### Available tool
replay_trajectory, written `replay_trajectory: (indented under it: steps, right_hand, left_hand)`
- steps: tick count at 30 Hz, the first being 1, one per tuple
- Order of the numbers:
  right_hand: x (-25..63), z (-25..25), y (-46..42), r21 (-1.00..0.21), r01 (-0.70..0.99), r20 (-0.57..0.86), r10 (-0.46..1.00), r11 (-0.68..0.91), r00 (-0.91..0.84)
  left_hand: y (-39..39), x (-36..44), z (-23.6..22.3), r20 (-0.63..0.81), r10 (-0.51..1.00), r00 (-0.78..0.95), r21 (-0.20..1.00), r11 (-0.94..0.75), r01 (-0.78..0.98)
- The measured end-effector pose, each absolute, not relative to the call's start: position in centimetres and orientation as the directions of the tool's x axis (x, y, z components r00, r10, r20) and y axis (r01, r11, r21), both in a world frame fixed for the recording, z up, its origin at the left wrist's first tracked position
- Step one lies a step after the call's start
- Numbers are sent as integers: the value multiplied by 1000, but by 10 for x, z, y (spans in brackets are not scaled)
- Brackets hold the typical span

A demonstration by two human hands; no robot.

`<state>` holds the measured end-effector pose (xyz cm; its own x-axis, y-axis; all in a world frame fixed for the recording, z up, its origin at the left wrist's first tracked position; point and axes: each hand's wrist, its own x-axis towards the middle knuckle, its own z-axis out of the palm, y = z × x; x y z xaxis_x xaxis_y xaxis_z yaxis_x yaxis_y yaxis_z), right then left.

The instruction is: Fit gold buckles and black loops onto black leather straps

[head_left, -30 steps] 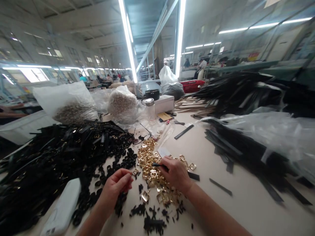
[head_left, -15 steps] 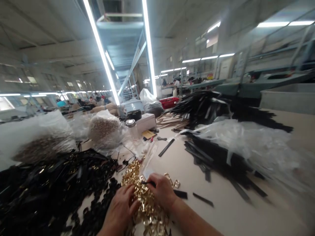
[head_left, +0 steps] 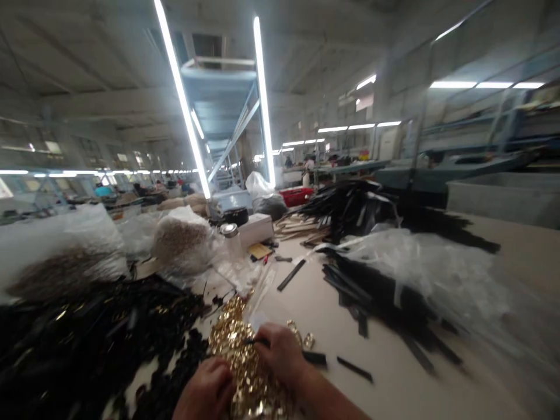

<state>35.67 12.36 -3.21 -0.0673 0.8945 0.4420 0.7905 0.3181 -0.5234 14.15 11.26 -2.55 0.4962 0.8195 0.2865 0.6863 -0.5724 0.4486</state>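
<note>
A heap of gold buckles [head_left: 230, 326] lies on the table between and ahead of my hands. My right hand [head_left: 280, 353] is closed over the heap's right side, gripping a narrow black strip [head_left: 250, 341] whose end sticks out to the left of the fingers. At the heap's lower left, my left hand [head_left: 205, 385] is curled with the fingertips turned in; whatever they hold, if anything, is hidden and blurred. Small black loops [head_left: 188, 350] lie just left of the buckles. Another black strip [head_left: 315, 357] rests beside my right wrist.
A large pile of black straps [head_left: 87, 332] covers the left side. Clear bags of small pieces [head_left: 181, 239], a lidded jar [head_left: 230, 233] and a white box [head_left: 258, 229] stand behind. On the right, plastic sheeting [head_left: 446, 274] lies over black strips [head_left: 363, 280].
The view has turned right and tilted up. My left hand, which pinched a gold buckle earlier, reached into the heap and is now curled at its lower left. My right hand keeps the strip.
</note>
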Motion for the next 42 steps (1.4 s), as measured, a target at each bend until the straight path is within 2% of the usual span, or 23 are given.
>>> replay_trajectory:
  steps: [2,5,7,12,13,15,17,19,21,25,30,33,38,42]
  right_hand:
    - [355,-26,118,-564,754,403,909,337,-105]
    - [353,-25,118,-624,694,340,925,358,-172]
    - [352,-26,118,-598,703,365,912,385,-189]
    - [354,-26,120,-609,700,375,913,373,-160]
    - [354,-26,120,-613,696,373,914,373,-161]
    - [351,-24,118,-619,686,370,912,384,-177]
    - [348,-22,115,-613,680,370,907,402,-202]
    - [345,-19,111,-597,679,379,896,427,-231]
    - [343,-17,107,-578,678,388,884,454,-262]
    - [339,-15,102,-528,679,393,855,511,-338]
    - [335,-16,97,-496,663,416,824,560,-384]
    - [337,-17,98,-494,661,441,818,564,-368]
    - [344,-21,106,-513,702,458,850,493,-262]
    - [347,-23,110,-537,704,439,866,466,-238]
  left_hand:
    - [102,136,-21,292,817,498,409,-577,707]
    - [95,128,-13,283,754,592,378,-656,654]
    - [94,124,-10,291,755,588,385,-655,650]
    - [94,120,-12,278,856,435,376,-514,771]
    - [93,121,-11,279,875,395,395,-480,784]
    - [92,121,-9,272,911,309,506,-409,760]
    - [89,122,-5,221,958,182,692,-285,663]
    - [87,123,-3,92,993,68,867,-114,486]
    - [85,123,-3,-59,998,24,956,50,288]
    - [85,125,-9,-218,974,53,975,215,61]
    - [85,127,-12,-291,951,105,953,298,-51]
    - [85,128,-10,-255,961,105,967,254,23]
    - [86,125,-4,-124,966,228,955,53,292]
    - [101,102,3,72,994,77,873,-101,478]
